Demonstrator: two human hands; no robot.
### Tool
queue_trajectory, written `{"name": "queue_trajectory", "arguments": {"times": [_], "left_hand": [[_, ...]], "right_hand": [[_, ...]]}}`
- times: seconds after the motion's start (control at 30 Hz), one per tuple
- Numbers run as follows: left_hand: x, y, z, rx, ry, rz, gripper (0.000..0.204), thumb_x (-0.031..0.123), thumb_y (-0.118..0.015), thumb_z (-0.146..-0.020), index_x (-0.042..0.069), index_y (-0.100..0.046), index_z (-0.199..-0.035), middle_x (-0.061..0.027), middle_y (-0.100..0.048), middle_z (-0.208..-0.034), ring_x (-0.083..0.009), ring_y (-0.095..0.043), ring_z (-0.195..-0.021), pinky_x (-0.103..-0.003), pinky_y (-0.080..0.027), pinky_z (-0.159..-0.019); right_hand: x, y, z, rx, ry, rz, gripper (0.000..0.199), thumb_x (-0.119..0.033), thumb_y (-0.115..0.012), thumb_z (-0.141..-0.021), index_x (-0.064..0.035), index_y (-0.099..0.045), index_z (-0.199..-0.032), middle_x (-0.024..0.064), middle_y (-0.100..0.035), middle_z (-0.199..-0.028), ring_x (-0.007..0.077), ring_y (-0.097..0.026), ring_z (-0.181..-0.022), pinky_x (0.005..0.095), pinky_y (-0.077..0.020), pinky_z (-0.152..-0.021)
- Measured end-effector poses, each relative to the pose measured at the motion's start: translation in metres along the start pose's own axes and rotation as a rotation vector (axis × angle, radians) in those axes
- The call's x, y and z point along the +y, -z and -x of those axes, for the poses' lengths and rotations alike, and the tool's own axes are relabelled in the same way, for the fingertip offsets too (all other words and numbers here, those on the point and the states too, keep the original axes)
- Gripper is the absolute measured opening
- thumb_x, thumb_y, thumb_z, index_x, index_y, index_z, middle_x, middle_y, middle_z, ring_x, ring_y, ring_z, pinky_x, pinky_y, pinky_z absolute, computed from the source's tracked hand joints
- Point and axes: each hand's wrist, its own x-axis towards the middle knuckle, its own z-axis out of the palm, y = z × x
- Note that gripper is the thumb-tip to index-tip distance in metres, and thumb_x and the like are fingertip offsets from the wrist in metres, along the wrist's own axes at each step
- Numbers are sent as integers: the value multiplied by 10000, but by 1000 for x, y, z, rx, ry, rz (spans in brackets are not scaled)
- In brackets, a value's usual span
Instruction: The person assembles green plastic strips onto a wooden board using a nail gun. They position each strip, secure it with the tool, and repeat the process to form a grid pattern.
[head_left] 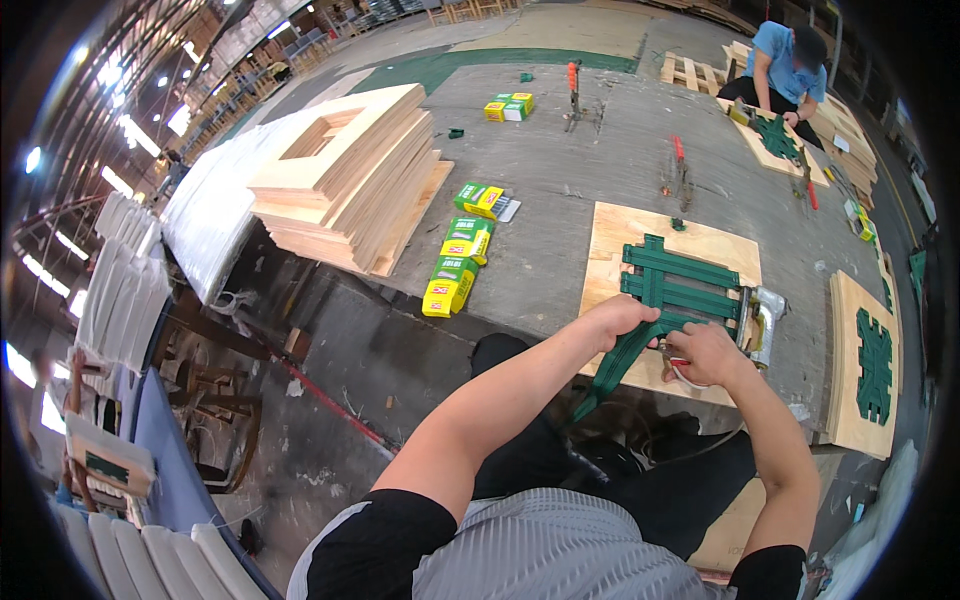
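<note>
Bare grey floor [540,250] surrounds plywood [620,235]; hands [665,335] hold green webbing [680,285].

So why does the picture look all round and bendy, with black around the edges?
The head view is a fisheye: straight lines like the table edge curve, and the corners go black. Ceiling lights glare white at the left. The left hand and right hand on the green webbing look sharp; the far person is small and soft.
</note>
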Motion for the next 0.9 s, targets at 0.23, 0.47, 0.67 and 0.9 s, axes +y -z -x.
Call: {"name": "queue_trajectory", "arguments": {"times": [0.23,0.47,0.67,0.9], "left_hand": [[13,-1,14,66,-122,-147,239,184,-558,-1046,-40,-627,-1089,-115,-709,-852,-197,-714,-708,-368,-591,-590],[-21,-5,28,200,-638,-632,354,125,-605,-994,-24,-596,-1315,-199,-689,-1170,-269,-728,-945,-381,-593,-811],[-114,-1,42,-90,-303,-449,293,169,-648,-1009,-9,-702,-1234,-95,-742,-1096,-145,-660,-1007,-320,-536,-908],[-146,5,66,124,40,94,375,357,-549,-1080,68,-683,-1277,-33,-654,-843,-88,-548,-601,-249,-384,-455]], "right_hand": [[-6,-15,0,176,-77,-181,434,-392,-833,-781,-124,-664,-1078,151,-690,-959,391,-676,-909,485,-534,-785],[46,-30,72,848,-941,-463,493,-239,-824,-833,-96,-625,-1261,167,-714,-1088,360,-697,-1024,435,-541,-864],[115,-57,175,762,-1167,39,430,-235,-730,-890,-65,-629,-1271,204,-690,-1134,394,-658,-1083,474,-519,-911],[110,-56,145,721,-1093,-78,282,-280,-679,-928,-41,-724,-1072,231,-699,-1075,418,-665,-1027,508,-515,-893]]}}
